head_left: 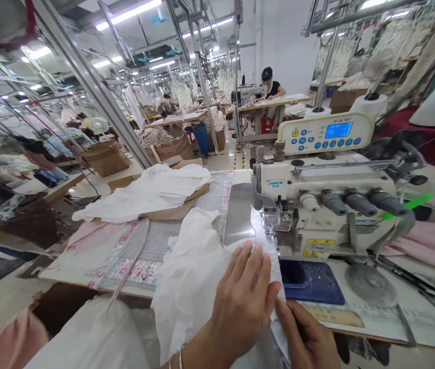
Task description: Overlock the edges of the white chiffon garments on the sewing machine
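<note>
Hands (240, 300) on white fabric (198, 287) by prob. overlocker (317, 205)

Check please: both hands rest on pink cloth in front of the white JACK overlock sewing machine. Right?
The cloth is white, not pink, in the head view; the left hand and right hand rest on it in front of the JACK overlock sewing machine.
</note>
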{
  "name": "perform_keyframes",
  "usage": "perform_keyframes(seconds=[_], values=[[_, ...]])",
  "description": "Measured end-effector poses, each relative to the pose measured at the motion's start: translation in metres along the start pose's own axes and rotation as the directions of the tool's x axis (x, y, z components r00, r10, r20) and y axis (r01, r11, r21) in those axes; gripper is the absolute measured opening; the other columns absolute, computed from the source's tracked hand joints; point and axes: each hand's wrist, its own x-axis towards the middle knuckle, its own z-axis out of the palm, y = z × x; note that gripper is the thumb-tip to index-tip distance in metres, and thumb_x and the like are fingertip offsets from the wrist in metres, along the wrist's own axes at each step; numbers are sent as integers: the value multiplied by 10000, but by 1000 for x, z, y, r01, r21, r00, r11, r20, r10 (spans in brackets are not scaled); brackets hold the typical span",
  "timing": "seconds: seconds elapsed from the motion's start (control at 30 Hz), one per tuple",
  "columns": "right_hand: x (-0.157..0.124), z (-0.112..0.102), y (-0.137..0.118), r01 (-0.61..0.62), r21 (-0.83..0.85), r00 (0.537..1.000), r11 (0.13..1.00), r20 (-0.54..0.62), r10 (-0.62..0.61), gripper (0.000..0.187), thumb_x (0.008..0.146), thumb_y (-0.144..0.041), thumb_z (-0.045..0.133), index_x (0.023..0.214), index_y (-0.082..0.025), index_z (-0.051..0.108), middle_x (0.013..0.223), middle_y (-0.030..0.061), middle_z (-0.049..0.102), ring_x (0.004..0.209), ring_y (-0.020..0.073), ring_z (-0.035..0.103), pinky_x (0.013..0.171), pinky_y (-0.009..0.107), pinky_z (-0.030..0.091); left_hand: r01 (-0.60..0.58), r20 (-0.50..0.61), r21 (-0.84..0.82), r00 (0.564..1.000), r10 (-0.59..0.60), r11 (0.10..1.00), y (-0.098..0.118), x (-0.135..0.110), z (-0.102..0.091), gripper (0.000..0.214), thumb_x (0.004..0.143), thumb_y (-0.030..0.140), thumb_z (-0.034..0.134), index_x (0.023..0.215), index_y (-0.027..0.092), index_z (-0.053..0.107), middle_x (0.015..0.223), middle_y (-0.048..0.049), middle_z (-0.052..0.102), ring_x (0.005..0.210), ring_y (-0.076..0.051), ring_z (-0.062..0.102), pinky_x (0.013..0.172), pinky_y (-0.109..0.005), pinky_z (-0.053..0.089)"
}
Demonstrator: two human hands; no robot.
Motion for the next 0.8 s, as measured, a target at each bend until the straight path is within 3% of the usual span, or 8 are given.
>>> perform_keyframes(seconds=[0.23,0.4,0.53,0.8], values=[[11,1,-5,-5,86,1000,996,31,2,357,830,-503,593,710,-177,678,580,-37,574,566,111,476,561,149,404,-5,12,-110,1000,6,994,-21,16,4,267,908,107,482,1141,35,591,1211,-175,622,1187,-277,564,1021,-449,513],[7,1,-3,-17,51,1000,999,23,16,387,832,-512,577,661,-177,669,572,-32,588,560,112,490,568,157,401,42,-61,-69,997,-46,997,-9,14,-5,245,851,80,563,1088,50,615,1163,-175,627,1126,-303,578,941,-451,559],[4,0,5,16,17,1000,1000,9,-16,397,845,-492,567,637,-168,660,569,-29,562,551,107,468,584,166,394,77,-30,-75,996,-80,994,-6,12,0,199,858,110,572,1049,91,626,1100,-125,662,1088,-291,600,932,-464,559],[17,4,-8,-13,51,1000,999,27,11,401,847,-514,555,701,-162,679,576,-34,559,535,99,484,545,157,388,90,56,-284,995,-78,955,-41,41,12,161,901,104,471,975,161,602,1014,-64,671,1123,-212,598,981,-371,524]])
